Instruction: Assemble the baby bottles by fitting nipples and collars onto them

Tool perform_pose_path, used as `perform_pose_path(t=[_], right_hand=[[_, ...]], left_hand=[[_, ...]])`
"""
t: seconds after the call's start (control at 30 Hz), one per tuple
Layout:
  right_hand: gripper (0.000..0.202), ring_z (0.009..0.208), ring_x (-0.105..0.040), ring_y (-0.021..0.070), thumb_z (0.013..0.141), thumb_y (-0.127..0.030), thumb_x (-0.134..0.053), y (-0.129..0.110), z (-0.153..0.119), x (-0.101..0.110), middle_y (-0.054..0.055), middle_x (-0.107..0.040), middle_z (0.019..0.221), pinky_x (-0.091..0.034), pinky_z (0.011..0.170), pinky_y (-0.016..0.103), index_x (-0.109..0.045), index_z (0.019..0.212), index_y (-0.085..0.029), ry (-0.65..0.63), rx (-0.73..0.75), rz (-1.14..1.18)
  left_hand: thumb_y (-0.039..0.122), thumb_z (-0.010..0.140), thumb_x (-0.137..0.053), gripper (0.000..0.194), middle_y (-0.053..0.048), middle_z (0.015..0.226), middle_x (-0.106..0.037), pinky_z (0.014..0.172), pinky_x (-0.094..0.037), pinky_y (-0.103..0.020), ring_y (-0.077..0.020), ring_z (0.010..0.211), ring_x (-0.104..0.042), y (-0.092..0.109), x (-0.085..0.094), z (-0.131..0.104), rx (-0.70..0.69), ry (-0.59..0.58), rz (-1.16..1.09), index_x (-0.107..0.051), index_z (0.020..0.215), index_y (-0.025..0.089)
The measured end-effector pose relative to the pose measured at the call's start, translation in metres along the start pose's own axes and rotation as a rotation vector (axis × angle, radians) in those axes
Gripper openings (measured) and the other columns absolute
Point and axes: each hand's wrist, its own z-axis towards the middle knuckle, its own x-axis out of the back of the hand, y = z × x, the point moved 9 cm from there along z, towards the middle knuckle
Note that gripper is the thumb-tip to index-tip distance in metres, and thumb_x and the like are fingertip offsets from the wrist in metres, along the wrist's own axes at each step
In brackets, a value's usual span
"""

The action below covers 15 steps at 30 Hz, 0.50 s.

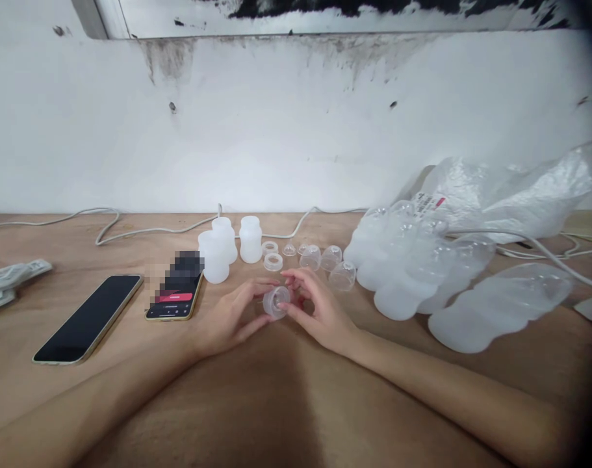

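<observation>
Between my two hands is a small translucent baby bottle collar (276,303), with its round opening facing up toward me. My left hand (230,315) grips its left side between thumb and fingers. From the right, my right hand (315,309) has its thumb at the opening and its fingers curled at the far side; part of the collar is hidden there. Just beyond lie two loose collar rings (273,262), small clear nipples (289,249) and several clear domed caps (342,276). White bottle bodies (251,240) stand behind to the left.
Several assembled bottles (403,286) lie at the right, before a clear plastic bag (510,195). Two phones, a dark one (88,318) and a lit one (176,296), rest at the left. A white cable (154,230) runs along the wall.
</observation>
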Motion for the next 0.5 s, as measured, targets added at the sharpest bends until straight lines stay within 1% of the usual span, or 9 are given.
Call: perform_pose_path(t=[0.07, 0.1, 0.17, 0.27, 0.33, 0.37, 0.43, 0.5], right_hand=[[0.037, 0.085, -0.052, 0.0170, 0.082, -0.030, -0.051, 0.002, 0.001, -0.007, 0.009, -0.051, 0.101, -0.047, 0.063, 0.028, -0.040, 0.117, -0.020, -0.092, -0.030, 0.003], [0.038, 0.082, -0.053, 0.0162, 0.083, -0.031, -0.049, 0.003, 0.001, -0.011, 0.008, -0.053, 0.100, -0.047, 0.064, 0.029, -0.039, 0.118, -0.019, -0.136, -0.044, 0.006], [0.039, 0.075, -0.054, 0.0142, 0.084, -0.030, -0.047, 0.004, 0.001, -0.014, 0.007, -0.057, 0.096, -0.046, 0.065, 0.029, -0.038, 0.120, -0.018, -0.179, -0.066, 0.013], [0.038, 0.065, -0.052, 0.0116, 0.083, -0.028, -0.049, 0.004, 0.002, -0.011, 0.004, -0.057, 0.084, -0.045, 0.062, 0.027, -0.040, 0.117, -0.017, -0.156, -0.079, 0.022], [0.036, 0.061, -0.050, 0.0106, 0.080, -0.027, -0.053, 0.003, 0.003, -0.009, 0.001, -0.054, 0.077, -0.044, 0.057, 0.025, -0.042, 0.113, -0.017, -0.121, -0.072, 0.017], [0.035, 0.059, -0.050, 0.0103, 0.079, -0.027, -0.054, 0.002, 0.003, -0.008, 0.000, -0.053, 0.074, -0.043, 0.055, 0.024, -0.043, 0.110, -0.018, -0.104, -0.067, 0.008], [0.032, 0.057, -0.049, 0.0097, 0.077, -0.026, -0.055, 0.000, 0.002, -0.006, -0.001, -0.051, 0.071, -0.042, 0.053, 0.023, -0.045, 0.106, -0.018, -0.073, -0.058, -0.022], [0.030, 0.056, -0.048, 0.0092, 0.078, -0.026, -0.055, -0.002, 0.001, -0.006, -0.002, -0.049, 0.069, -0.042, 0.052, 0.022, -0.046, 0.105, -0.019, -0.066, -0.044, -0.048]], left_hand=[[0.022, 0.082, -0.053, 0.038, -0.011, 0.120, -0.048, 0.093, -0.040, -0.031, -0.0161, 0.112, -0.046, 0.001, 0.000, 0.001, -0.011, -0.003, 0.020, -0.038, 0.116, 0.016], [0.023, 0.082, -0.053, 0.038, -0.011, 0.121, -0.048, 0.094, -0.039, -0.031, -0.0165, 0.113, -0.045, 0.002, 0.001, 0.001, -0.013, 0.001, 0.038, -0.039, 0.116, 0.016], [0.025, 0.081, -0.054, 0.037, -0.011, 0.121, -0.047, 0.093, -0.039, -0.033, -0.0180, 0.113, -0.045, 0.001, 0.001, 0.000, -0.005, 0.014, 0.082, -0.040, 0.115, 0.016], [0.027, 0.080, -0.056, 0.035, -0.010, 0.111, -0.053, 0.085, -0.043, -0.034, -0.0192, 0.103, -0.050, -0.001, 0.001, -0.001, 0.024, 0.031, 0.159, -0.041, 0.110, 0.016], [0.026, 0.079, -0.056, 0.039, -0.009, 0.104, -0.055, 0.080, -0.044, -0.033, -0.0188, 0.094, -0.053, -0.001, -0.001, -0.002, 0.014, 0.027, 0.226, -0.038, 0.113, 0.016], [0.025, 0.079, -0.055, 0.043, -0.009, 0.103, -0.056, 0.080, -0.043, -0.033, -0.0187, 0.093, -0.053, 0.001, -0.002, -0.002, -0.008, 0.020, 0.262, -0.036, 0.116, 0.015], [0.023, 0.080, -0.053, 0.046, -0.010, 0.108, -0.053, 0.084, -0.040, -0.034, -0.0196, 0.098, -0.050, 0.007, -0.005, -0.001, -0.074, 0.005, 0.330, -0.033, 0.121, 0.014], [0.023, 0.081, -0.053, 0.043, -0.011, 0.112, -0.050, 0.086, -0.039, -0.034, -0.0201, 0.102, -0.048, 0.011, -0.005, -0.002, -0.111, 0.023, 0.380, -0.036, 0.120, 0.015]])
